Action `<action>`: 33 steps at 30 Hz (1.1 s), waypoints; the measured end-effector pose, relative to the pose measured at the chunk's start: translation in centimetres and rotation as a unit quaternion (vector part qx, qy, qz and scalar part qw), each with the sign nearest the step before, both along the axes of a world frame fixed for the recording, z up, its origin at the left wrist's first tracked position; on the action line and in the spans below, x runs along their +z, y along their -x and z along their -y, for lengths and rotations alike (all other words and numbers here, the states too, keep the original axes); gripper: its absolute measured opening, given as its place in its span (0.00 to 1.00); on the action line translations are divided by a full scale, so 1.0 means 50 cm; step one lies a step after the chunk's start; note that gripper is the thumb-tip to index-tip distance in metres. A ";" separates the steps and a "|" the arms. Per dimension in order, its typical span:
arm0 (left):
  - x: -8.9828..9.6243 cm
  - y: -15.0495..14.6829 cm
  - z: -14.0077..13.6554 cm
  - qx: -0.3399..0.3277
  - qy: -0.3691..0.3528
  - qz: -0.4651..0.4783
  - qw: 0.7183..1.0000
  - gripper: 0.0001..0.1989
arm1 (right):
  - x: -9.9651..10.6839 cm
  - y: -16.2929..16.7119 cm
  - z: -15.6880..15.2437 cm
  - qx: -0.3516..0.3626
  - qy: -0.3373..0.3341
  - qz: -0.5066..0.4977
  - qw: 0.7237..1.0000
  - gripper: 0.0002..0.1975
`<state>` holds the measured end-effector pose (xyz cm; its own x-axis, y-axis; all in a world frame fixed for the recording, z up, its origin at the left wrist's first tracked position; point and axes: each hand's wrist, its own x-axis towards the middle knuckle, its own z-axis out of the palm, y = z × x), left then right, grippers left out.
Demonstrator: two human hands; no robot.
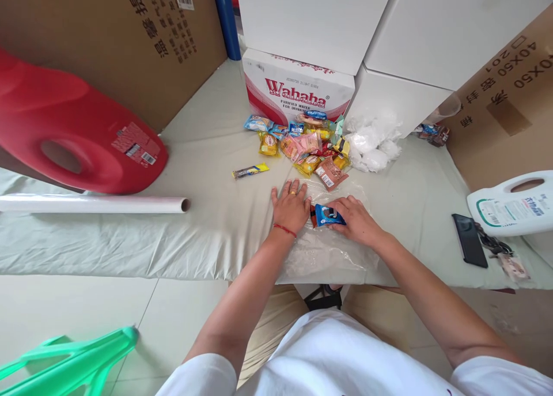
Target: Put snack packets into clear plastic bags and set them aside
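My left hand (290, 207), with a red string at the wrist and a ring, lies with fingers apart on a clear plastic bag (330, 252). The bag is spread flat near the table's front edge. Between my hands is a small blue snack packet (324, 215), and the fingers of my right hand (355, 218) close on its right end. A brown wrapper (313, 216) peeks out at the packet's left side, partly hidden. Just beyond the bag sits a pile of wrapped snacks (307, 144), with a brown packet (332, 174) nearest my hands.
A yellow and dark snack stick (250, 170) lies left of the pile; crumpled white plastic bags (375, 142) sit right. A Wahaha carton (298, 87) stands behind. Leftward are a red jug (86, 136) and a film roll (95, 203); rightward, a phone (470, 240) and white bottle (514, 206).
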<state>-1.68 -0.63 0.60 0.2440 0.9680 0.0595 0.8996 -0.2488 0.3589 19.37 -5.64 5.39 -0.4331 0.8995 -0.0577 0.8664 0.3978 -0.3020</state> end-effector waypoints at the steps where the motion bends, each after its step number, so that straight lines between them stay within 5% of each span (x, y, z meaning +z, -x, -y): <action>1: 0.000 0.000 0.000 0.000 -0.002 0.001 1.000 0.27 | 0.001 -0.003 0.001 0.004 -0.003 -0.007 1.000 0.24; 5: -0.005 -0.002 0.000 -0.001 -0.009 0.001 1.000 0.28 | 0.004 -0.026 -0.001 -0.027 -0.011 -0.133 0.991 0.23; 10: -0.008 -0.007 0.000 -0.003 0.005 -0.005 1.000 0.29 | 0.031 -0.056 -0.017 -0.139 0.154 -0.307 0.929 0.30; 13: -0.007 -0.008 -0.002 -0.003 0.013 -0.007 1.000 0.29 | 0.047 -0.050 -0.034 -0.084 0.272 -0.326 0.901 0.30; 15: -0.007 -0.007 -0.002 -0.001 0.012 -0.006 1.000 0.30 | 0.048 -0.033 -0.048 -0.030 0.292 -0.277 0.915 0.29; 19: -0.007 -0.006 -0.002 -0.002 0.005 0.006 1.000 0.30 | 0.036 0.004 -0.068 0.008 0.096 -0.123 0.988 0.25; 22: -0.006 -0.005 -0.001 -0.003 0.000 0.013 1.000 0.29 | 0.031 0.020 -0.060 -0.033 -0.034 -0.053 0.997 0.23; 28: -0.007 -0.006 -0.001 -0.001 -0.001 0.016 1.000 0.30 | 0.033 0.036 -0.023 -0.019 0.008 0.045 0.999 0.27; 33: -0.014 -0.005 -0.002 -0.011 -0.010 0.015 1.000 0.29 | 0.027 0.037 -0.021 0.016 0.010 0.025 1.000 0.27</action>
<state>-1.44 -0.52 -0.10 0.2632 0.9609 0.0865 0.8827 -0.2760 0.3803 17.52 -4.58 6.76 -0.4581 0.8836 -0.0970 0.8673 0.4203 -0.2668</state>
